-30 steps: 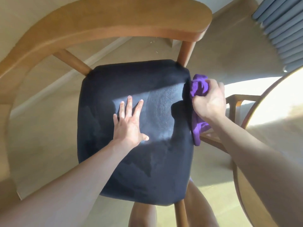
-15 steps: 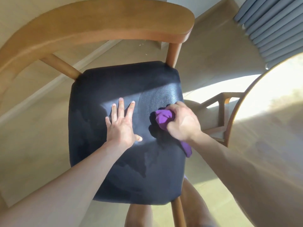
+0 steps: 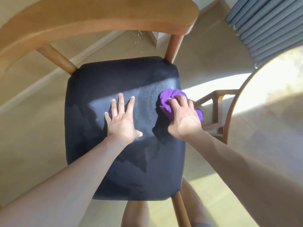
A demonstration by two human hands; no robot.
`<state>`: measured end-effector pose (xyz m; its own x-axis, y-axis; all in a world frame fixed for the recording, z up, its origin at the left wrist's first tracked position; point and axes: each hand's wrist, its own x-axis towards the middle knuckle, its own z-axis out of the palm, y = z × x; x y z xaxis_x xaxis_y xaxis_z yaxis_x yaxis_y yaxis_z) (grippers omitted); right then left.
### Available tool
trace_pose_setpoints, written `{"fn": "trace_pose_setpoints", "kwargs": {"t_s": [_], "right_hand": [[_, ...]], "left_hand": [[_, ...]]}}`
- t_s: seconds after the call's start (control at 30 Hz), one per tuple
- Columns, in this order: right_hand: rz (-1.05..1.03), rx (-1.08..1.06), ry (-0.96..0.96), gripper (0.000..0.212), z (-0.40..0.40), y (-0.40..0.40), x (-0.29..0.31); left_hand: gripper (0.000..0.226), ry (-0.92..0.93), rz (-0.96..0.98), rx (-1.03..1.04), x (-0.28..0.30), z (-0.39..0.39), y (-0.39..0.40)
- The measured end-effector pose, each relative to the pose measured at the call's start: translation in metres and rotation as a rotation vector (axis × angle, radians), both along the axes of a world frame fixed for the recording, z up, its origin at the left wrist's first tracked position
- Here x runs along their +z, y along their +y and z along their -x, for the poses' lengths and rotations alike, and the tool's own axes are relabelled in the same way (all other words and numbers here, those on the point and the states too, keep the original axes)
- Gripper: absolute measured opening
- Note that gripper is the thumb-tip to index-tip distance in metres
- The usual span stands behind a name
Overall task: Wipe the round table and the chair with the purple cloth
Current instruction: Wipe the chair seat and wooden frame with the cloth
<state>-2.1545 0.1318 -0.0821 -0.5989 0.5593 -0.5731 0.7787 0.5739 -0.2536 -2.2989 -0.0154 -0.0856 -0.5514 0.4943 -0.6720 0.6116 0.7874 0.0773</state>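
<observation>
Since half a second ago the right hand (image 3: 184,119) has carried the purple cloth (image 3: 170,102) from mid-seat out toward the cushion's 3 o'clock edge; the left hand (image 3: 122,122) has stayed planted where it was.

One chair (image 3: 98,17) fills the view: a curved, smooth wooden backrest across 12 o'clock, two round spindles running down from it, and one squarish dark navy seat cushion (image 3: 114,76) with a fine pebbled texture and rounded corners. One cloth, soft and bunched into a wad, lies on the cushion at about 3 o'clock of its centre, its tail hanging just over the edge. One round table (image 3: 270,112), pale and sunlit, curves in at 3 o'clock of the view, with a wooden frame below its rim. Grey pleated curtains (image 3: 265,25) hang at 1 o'clock.

Right-hand fingers curl over the wad from its 5 o'clock side and grip it, pressing it onto the seat; purple shows beyond the fingertips and beside the little finger. The thumb is hidden, probably tucked under the cloth. Left-hand fingers are straight and spread, palm flat on the cushion near its centre, well apart from the cloth.
</observation>
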Motion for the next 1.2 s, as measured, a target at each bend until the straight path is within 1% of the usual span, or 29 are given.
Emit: {"fn": "trace_pose_setpoints", "kwargs": {"t_s": [0.1,0.2,0.23,0.3,0.37,0.4,0.47,0.53,0.57,0.63,0.67,0.73,0.8,0.87,0.9,0.93,0.97,1.03,1.07,1.1,1.13,1.2], "right_hand": [[0.002,0.050,-0.003,0.071,-0.002,0.000,-0.003],[-0.017,0.044,0.071,0.052,0.001,0.009,-0.008],[-0.023,0.003,0.132,0.045,0.003,0.015,-0.009],[-0.061,-0.168,0.267,0.039,0.017,0.035,-0.008],[-0.085,-0.321,0.312,0.043,0.038,0.060,-0.007],[-0.064,-0.336,0.288,0.048,0.048,0.070,-0.008],[-0.017,-0.242,0.209,0.054,0.063,0.078,-0.011],[-0.031,-0.164,0.174,0.051,0.061,0.064,-0.011],[-0.048,-0.144,0.152,0.054,0.051,0.051,-0.013],[-0.059,-0.074,0.109,0.068,0.016,0.014,-0.017],[-0.054,-0.033,0.118,0.074,-0.004,-0.005,-0.017],[-0.048,0.085,0.090,0.080,-0.037,-0.033,-0.011],[-0.014,0.207,-0.024,0.077,-0.056,-0.044,-0.002],[0.006,0.259,-0.065,0.062,-0.061,-0.039,0.011],[-0.008,0.227,-0.034,0.051,-0.058,-0.033,0.015],[-0.033,0.147,0.023,0.042,-0.052,-0.026,0.017],[-0.068,0.021,0.077,0.036,-0.043,-0.016,0.017],[-0.151,-0.239,0.159,0.034,-0.019,0.002,0.017],[-0.184,-0.321,0.195,0.037,-0.010,0.007,0.016],[-0.188,-0.356,0.217,0.043,-0.002,0.008,0.013],[-0.160,-0.337,0.203,0.051,0.000,0.001,0.010],[-0.083,-0.215,0.096,0.070,-0.007,-0.027,-0.002]], "left_hand": [[0.140,0.006,-0.002,0.004,-0.002,0.000,0.001],[0.141,-0.004,-0.008,0.007,-0.004,0.001,0.001],[0.141,-0.006,-0.008,0.009,-0.004,0.001,0.001],[0.142,-0.007,-0.005,0.016,-0.006,0.001,0.001],[0.143,-0.006,0.000,0.023,-0.006,0.001,0.002],[0.143,-0.005,-0.001,0.025,-0.006,0.000,0.002],[0.143,-0.004,-0.004,0.027,-0.006,0.000,0.002],[0.144,-0.006,0.002,0.023,-0.006,0.001,0.002],[0.144,-0.010,0.005,0.021,-0.006,0.001,0.002],[0.144,-0.019,0.006,0.021,-0.006,0.001,0.001],[0.143,-0.016,0.003,0.020,-0.006,0.001,0.001],[0.143,-0.019,0.003,0.014,-0.005,0.002,0.002],[0.143,-0.024,0.003,0.004,-0.005,0.001,0.001],[0.142,-0.027,0.000,-0.009,-0.005,0.001,-0.001],[0.141,-0.031,-0.003,-0.018,-0.006,0.002,-0.002],[0.139,-0.034,-0.006,-0.030,-0.007,0.002,-0.004],[0.138,-0.035,-0.008,-0.047,-0.007,0.002,-0.005],[0.134,-0.035,-0.005,-0.094,-0.005,0.004,-0.007],[0.132,-0.035,-0.006,-0.114,-0.004,0.005,-0.009],[0.129,-0.037,-0.011,-0.128,-0.003,0.006,-0.010],[0.126,-0.043,-0.021,-0.137,-0.002,0.006,-0.012],[0.120,-0.059,-0.059,-0.145,0.001,0.003,-0.018]]}}
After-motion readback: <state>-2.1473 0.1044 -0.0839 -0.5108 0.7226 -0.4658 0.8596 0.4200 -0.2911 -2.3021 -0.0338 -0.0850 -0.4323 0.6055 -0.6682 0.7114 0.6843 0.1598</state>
